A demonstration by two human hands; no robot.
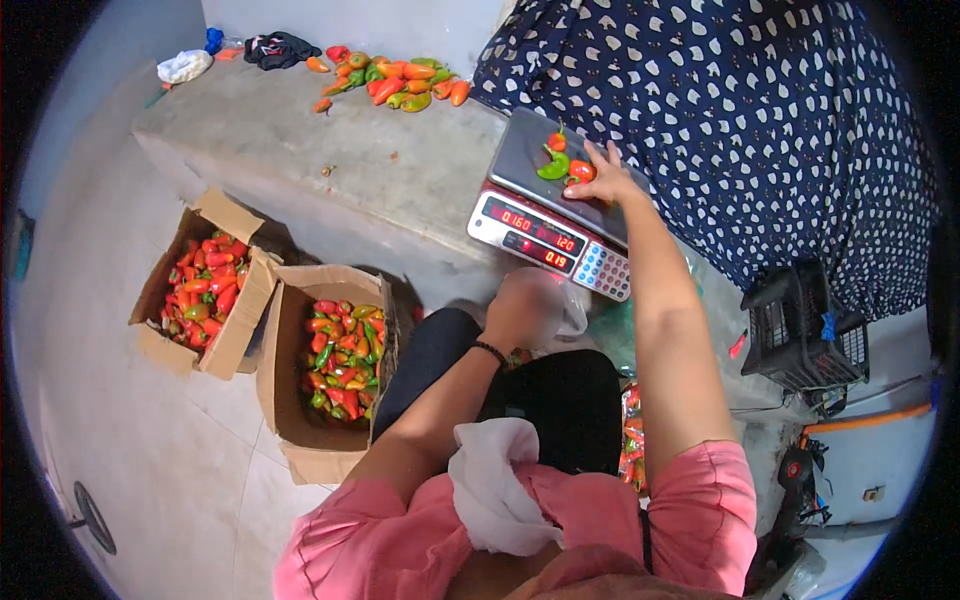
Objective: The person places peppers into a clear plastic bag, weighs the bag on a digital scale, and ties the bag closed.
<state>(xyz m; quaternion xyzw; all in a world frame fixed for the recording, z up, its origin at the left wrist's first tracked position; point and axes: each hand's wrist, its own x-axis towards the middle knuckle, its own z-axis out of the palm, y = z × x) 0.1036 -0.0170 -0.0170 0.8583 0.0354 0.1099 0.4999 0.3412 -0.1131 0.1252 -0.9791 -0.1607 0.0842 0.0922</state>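
My right hand reaches over the grey pan of a digital scale, with thumb and fingers around a red pepper. Beside that pepper lie a curved green pepper and an orange-red pepper. The scale's front panel shows lit red digits and a keypad. Above my lap, my left hand is at a clear plastic bag and seems closed on its edge; blur covers its fingers. A few peppers show dimly below that hand.
Loose red, orange and green peppers lie on the concrete ledge. Two cardboard boxes of peppers, one farther left and one nearer, stand on the floor. Bagged peppers, a black crate and a patterned cloth are rightward.
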